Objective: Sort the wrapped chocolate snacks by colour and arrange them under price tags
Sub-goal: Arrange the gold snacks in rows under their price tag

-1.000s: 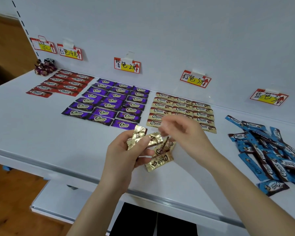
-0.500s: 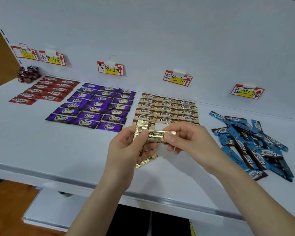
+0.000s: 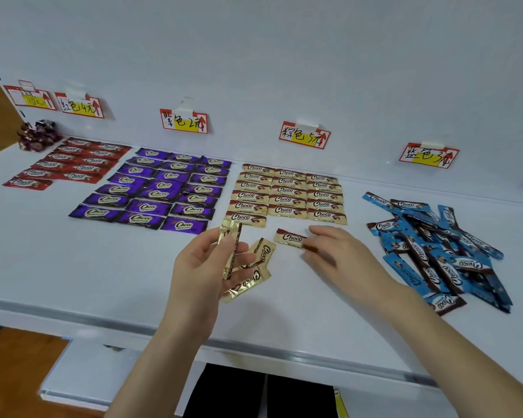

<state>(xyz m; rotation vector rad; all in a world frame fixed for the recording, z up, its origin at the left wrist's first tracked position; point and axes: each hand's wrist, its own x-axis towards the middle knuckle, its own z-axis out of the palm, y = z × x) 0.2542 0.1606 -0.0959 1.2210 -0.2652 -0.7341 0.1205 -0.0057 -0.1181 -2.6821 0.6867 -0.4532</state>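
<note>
Gold snack (image 3: 291, 238) is pinched in your right hand (image 3: 338, 260), just below the gold rows (image 3: 290, 193); your left hand (image 3: 206, 267) grips spare gold bars (image 3: 248, 267). Dropped crooked, it may disturb the front row.

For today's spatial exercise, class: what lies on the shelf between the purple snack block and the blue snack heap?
The head view shows the gold snack block, laid in rows, between the purple snack block and the blue snack heap.

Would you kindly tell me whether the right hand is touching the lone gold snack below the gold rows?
Touching: the head view shows the right hand pinching the gold snack by its right end.
</note>
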